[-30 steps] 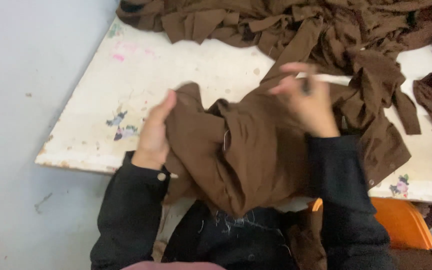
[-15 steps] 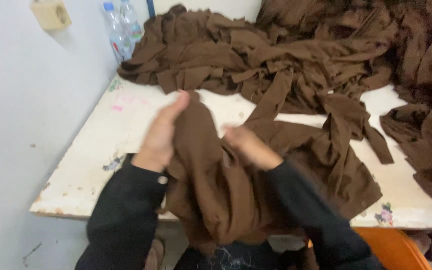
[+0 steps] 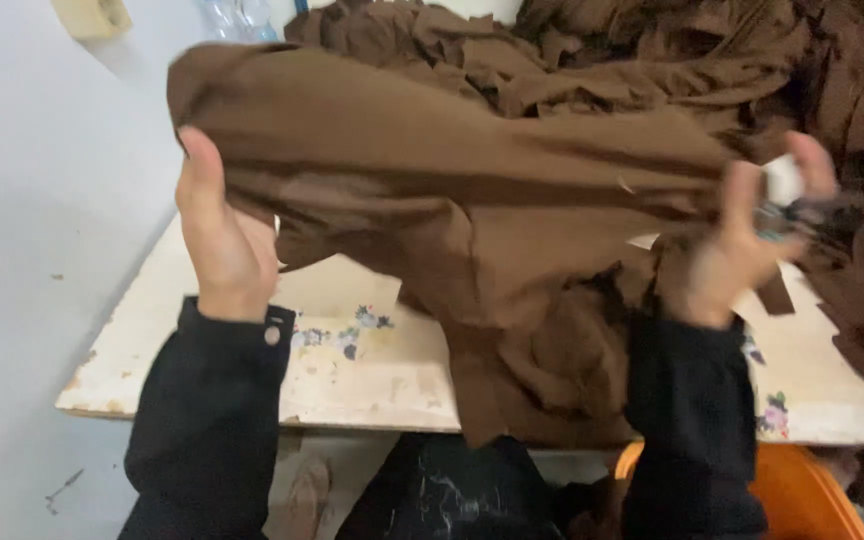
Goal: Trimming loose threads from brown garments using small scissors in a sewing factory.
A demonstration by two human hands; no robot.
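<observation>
Both hands up, stretching a brown garment between them above the near edge of the table. Left hand grips the cloth's left end, fingers clenched into the fabric and mostly hidden behind it; only thumb and palm side show. Right hand is closed on the cloth's right end, and also pinches a small tool with a whitish top and dark part below. It's blurred, so can't tell what kind. The garment's lower part hangs in folds down over the near edge of the table, covering the middle of it and dropping out of sight toward the lap. Which part of the garment is which is unreadable, as it's bunched and motion-blurred. A pile of brown cloth fills the far side and far right corner of the table, cut off by the top and right frame edges. Clear plastic bottles at the far left corner are barely visible and cropped at the top. An orange bin sits below the near right corner, partly hidden by the right sleeve.
</observation>
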